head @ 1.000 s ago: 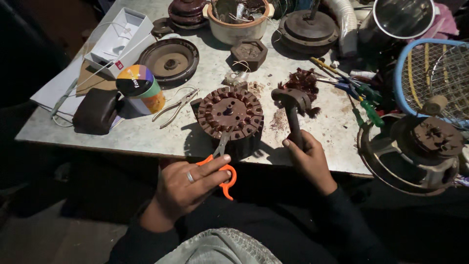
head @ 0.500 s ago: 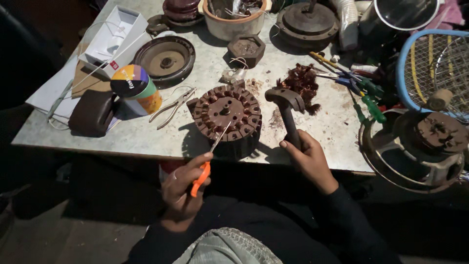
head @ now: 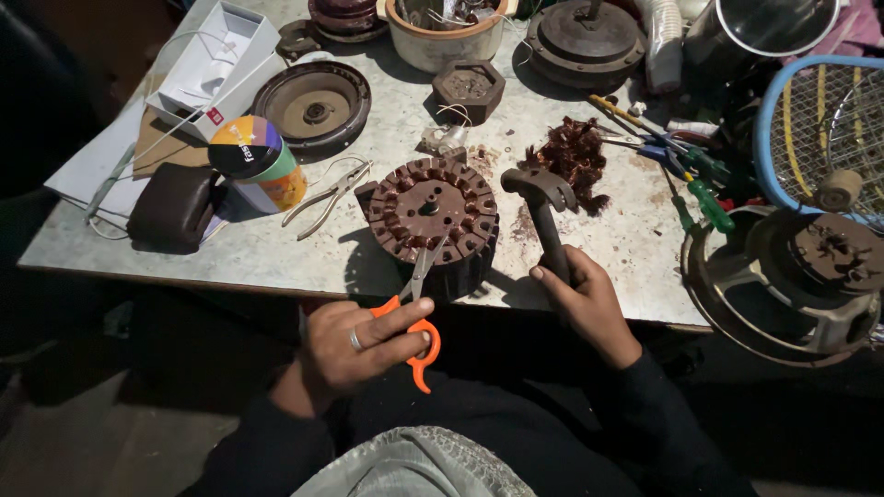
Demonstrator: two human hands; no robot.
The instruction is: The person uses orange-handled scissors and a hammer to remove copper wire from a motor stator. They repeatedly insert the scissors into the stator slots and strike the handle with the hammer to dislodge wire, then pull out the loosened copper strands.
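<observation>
Left hand [head: 354, 350] is curled shut around the orange loops of the scissors [head: 414, 317], thumb through one loop, ring on one finger. The blades point up and away from the fingers, slightly right, and the tips sit right on the near rim of the stator [head: 433, 221]. So the scissors' long axis runs from the table's [head: 276, 258] near edge straight into the stator, pretty much in line with one of the slots. That hand is clearly the closer one to the stator.

Right hand [head: 585, 299] is wrapped tight around the handle of a hammer [head: 543, 207]. Handle runs up from the near edge, head sits just right of the stator, close but I can't tell if it's touching. Head looks rusty, handle dark and worn.

The stator is a round, squat, rust-brown lump with a ring of blocky teeth on top and a hole in the middle, standing flat near the middle of the near edge. Laminated steel by the look of it, gritty.

Past the hammer head there's a tangle of reddish copper wire [head: 571, 156], crinkly, with brown dust around it. Left of the stator lie steel pliers [head: 327, 195], then a colourful can [head: 258, 164] and a dark pouch [head: 173, 208] toward the left edge. Screwdrivers [head: 686, 170] with green handles along the right edge, and a round metal cover [head: 313, 101] further back.
</observation>
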